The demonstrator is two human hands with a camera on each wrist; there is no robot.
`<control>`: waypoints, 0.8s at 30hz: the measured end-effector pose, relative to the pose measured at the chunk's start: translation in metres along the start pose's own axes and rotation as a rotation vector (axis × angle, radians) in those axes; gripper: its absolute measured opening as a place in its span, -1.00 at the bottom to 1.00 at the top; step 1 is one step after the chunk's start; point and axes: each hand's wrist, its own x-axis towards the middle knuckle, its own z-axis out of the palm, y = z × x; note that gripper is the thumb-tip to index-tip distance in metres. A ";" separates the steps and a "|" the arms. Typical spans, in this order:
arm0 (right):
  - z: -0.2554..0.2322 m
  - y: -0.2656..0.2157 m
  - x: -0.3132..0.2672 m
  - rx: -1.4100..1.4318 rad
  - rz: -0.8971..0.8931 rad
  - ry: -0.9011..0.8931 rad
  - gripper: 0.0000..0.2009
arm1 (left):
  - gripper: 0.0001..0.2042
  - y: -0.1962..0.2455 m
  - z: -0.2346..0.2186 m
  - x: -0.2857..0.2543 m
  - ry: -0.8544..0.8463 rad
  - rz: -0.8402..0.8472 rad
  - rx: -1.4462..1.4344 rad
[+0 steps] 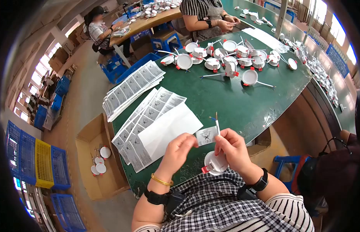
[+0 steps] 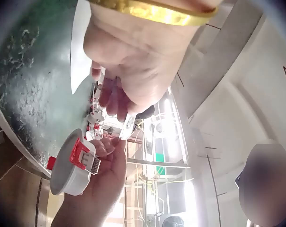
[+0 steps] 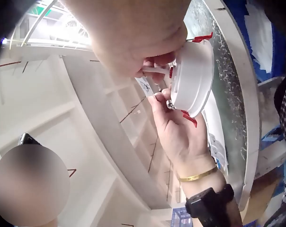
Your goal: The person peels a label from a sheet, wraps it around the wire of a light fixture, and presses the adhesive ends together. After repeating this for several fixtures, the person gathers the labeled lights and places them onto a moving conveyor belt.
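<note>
A small printed label [image 1: 206, 135] stretches between both hands in the head view. My left hand [image 1: 179, 151] pinches its left edge between thumb and fingertips. My right hand [image 1: 233, 149] holds the cable [image 1: 217, 125] of a round white downlight [image 1: 216, 164], close to the label's right side. Bare wire ends stick out above those fingers. The downlight, with red-tipped spring clips [image 2: 80, 152], hangs below the right hand, over the apron. In the right wrist view its white housing [image 3: 194, 78] covers part of the right fingers.
Label sheets [image 1: 153, 116] and a blank white sheet [image 1: 170, 129] lie on the green table [image 1: 211, 92]. Several downlights [image 1: 230, 58] are heaped at the back. A cardboard box [image 1: 87, 154] with some downlights stands left. Another person [image 1: 203, 19] works across the table.
</note>
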 end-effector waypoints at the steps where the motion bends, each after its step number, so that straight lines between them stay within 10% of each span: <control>1: -0.001 0.001 0.000 0.004 -0.018 0.010 -0.86 | -0.68 0.000 -0.001 -0.001 0.000 -0.003 -0.001; 8: 0.004 -0.002 -0.002 -0.081 0.021 -0.025 -0.86 | -0.79 0.005 0.003 0.009 0.073 0.198 0.216; 14: 0.002 0.000 -0.007 -0.082 0.013 -0.083 -0.86 | -0.77 0.000 -0.001 -0.001 0.058 -0.080 0.065; 24: 0.007 -0.002 -0.008 -0.302 -0.009 -0.139 -0.86 | -0.85 0.021 -0.002 0.012 -0.108 0.053 0.231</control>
